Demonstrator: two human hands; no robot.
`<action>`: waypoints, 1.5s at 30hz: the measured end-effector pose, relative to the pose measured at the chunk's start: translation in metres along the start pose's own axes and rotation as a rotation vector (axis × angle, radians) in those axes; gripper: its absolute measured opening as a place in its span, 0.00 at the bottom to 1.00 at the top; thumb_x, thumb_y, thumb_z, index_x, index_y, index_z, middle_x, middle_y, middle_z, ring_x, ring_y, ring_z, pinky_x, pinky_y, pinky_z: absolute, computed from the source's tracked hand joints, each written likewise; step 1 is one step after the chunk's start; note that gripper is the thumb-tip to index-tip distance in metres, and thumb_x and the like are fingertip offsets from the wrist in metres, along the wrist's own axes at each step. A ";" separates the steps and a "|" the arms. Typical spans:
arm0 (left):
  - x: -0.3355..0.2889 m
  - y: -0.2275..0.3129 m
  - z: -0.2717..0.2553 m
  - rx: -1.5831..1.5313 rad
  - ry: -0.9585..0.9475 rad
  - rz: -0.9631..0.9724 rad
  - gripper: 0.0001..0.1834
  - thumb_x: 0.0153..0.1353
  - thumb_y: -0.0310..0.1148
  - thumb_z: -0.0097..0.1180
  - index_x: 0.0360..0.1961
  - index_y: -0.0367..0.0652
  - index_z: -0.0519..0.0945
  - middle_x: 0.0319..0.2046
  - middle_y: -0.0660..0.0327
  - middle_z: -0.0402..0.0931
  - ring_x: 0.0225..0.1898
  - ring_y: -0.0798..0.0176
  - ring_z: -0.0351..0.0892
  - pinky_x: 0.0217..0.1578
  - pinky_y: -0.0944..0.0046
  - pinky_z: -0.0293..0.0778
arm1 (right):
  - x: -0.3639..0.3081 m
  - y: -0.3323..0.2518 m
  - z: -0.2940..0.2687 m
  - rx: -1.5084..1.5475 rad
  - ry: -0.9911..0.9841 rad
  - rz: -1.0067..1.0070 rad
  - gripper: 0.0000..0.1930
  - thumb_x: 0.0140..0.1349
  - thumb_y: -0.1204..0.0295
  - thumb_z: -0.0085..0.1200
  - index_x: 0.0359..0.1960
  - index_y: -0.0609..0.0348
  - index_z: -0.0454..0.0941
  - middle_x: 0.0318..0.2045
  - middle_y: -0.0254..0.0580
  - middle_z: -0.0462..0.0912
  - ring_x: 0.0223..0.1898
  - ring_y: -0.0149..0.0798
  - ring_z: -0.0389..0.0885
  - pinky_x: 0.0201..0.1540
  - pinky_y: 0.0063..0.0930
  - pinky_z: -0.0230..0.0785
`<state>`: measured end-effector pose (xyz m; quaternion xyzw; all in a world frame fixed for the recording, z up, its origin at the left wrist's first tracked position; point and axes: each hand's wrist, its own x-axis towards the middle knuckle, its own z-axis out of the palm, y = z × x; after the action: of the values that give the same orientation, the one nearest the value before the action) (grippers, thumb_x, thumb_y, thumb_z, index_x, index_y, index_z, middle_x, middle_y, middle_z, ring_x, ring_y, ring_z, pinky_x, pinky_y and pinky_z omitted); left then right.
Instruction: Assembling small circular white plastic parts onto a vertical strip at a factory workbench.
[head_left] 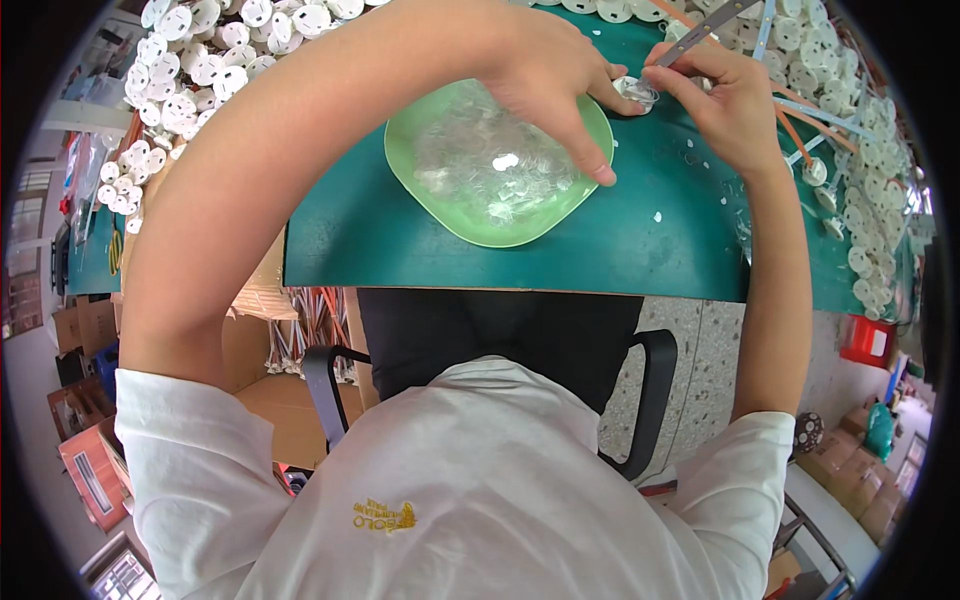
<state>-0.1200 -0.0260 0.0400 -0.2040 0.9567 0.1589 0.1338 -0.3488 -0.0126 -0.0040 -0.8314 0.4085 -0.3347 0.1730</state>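
My left hand point(550, 75) reaches over the green bowl point(508, 238) with its thumb spread out above the rim. Its fingertips hold a small white round disc point(622, 88) against the green mat, one finger on either side of its edge. Between the thumb and fingers of my right hand point(725, 100) is a pair of slim grey metal tweezers point(700, 32). Their lower end meets the disc, where a bit of clear film point(645, 95) shows. Many small clear plastic pieces point(480, 165) lie in the bowl.
White round pieces point(190, 70) are heaped at the far left; more point(870, 220) lie at the right with orange and pale strips point(820, 115). Small scraps dot the green mat point(680, 250). Below the table edge stands a cardboard box point(300, 410) with long strips inside.
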 end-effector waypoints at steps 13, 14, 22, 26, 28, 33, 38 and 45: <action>-0.037 -0.009 0.001 -0.094 0.591 -0.008 0.34 0.55 0.57 0.59 0.59 0.49 0.75 0.54 0.55 0.75 0.55 0.52 0.75 0.56 0.56 0.69 | 0.005 -0.025 -0.014 0.019 0.028 0.028 0.05 0.57 0.77 0.62 0.32 0.67 0.83 0.29 0.38 0.84 0.31 0.27 0.80 0.36 0.21 0.70; -0.046 -0.006 -0.001 -0.317 0.776 -0.086 0.29 0.58 0.49 0.62 0.57 0.46 0.76 0.51 0.56 0.78 0.52 0.51 0.77 0.53 0.56 0.71 | 0.003 -0.036 -0.017 0.099 0.051 0.190 0.05 0.57 0.77 0.62 0.33 0.67 0.83 0.29 0.38 0.84 0.30 0.26 0.79 0.35 0.20 0.69; -0.069 0.008 0.033 -1.230 0.627 0.243 0.20 0.67 0.38 0.55 0.53 0.36 0.77 0.43 0.57 0.81 0.42 0.67 0.81 0.45 0.66 0.76 | 0.045 -0.103 -0.008 0.597 -0.038 0.058 0.07 0.55 0.79 0.62 0.36 0.65 0.81 0.26 0.34 0.82 0.27 0.25 0.78 0.33 0.20 0.71; -0.079 -0.003 0.039 -1.589 0.547 0.426 0.19 0.67 0.36 0.55 0.53 0.33 0.76 0.44 0.55 0.81 0.45 0.64 0.81 0.46 0.63 0.77 | 0.058 -0.120 0.000 0.634 -0.033 0.026 0.07 0.55 0.79 0.62 0.35 0.66 0.82 0.25 0.36 0.83 0.27 0.26 0.81 0.32 0.18 0.73; -0.085 -0.007 0.042 -1.611 0.570 0.478 0.19 0.66 0.34 0.55 0.53 0.31 0.76 0.45 0.52 0.81 0.47 0.62 0.80 0.48 0.60 0.78 | 0.062 -0.124 0.005 0.627 -0.048 0.023 0.07 0.55 0.79 0.62 0.36 0.66 0.82 0.25 0.36 0.83 0.27 0.26 0.81 0.32 0.18 0.73; -0.093 -0.017 0.052 -1.466 0.669 0.452 0.18 0.65 0.31 0.56 0.53 0.31 0.76 0.45 0.51 0.80 0.47 0.61 0.80 0.49 0.60 0.78 | 0.060 -0.124 0.025 0.671 0.042 -0.011 0.10 0.57 0.80 0.60 0.41 0.68 0.80 0.30 0.38 0.83 0.31 0.27 0.81 0.35 0.18 0.73; -0.093 -0.008 0.050 -1.416 0.803 0.386 0.23 0.64 0.35 0.57 0.55 0.28 0.74 0.44 0.48 0.80 0.45 0.57 0.81 0.51 0.58 0.75 | 0.049 -0.114 0.045 0.711 0.275 -0.009 0.14 0.54 0.79 0.63 0.42 0.70 0.79 0.34 0.42 0.83 0.32 0.30 0.81 0.36 0.20 0.73; -0.090 -0.004 0.055 -1.509 0.849 0.467 0.25 0.64 0.37 0.57 0.55 0.27 0.73 0.46 0.47 0.79 0.47 0.57 0.80 0.51 0.57 0.75 | 0.038 -0.114 0.054 -0.179 0.547 -0.808 0.20 0.45 0.71 0.71 0.39 0.67 0.80 0.34 0.45 0.81 0.28 0.41 0.80 0.28 0.30 0.72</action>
<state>-0.0283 0.0217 0.0173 -0.0796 0.5838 0.6797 -0.4369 -0.2298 0.0269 0.0375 -0.8166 0.1113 -0.5444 -0.1562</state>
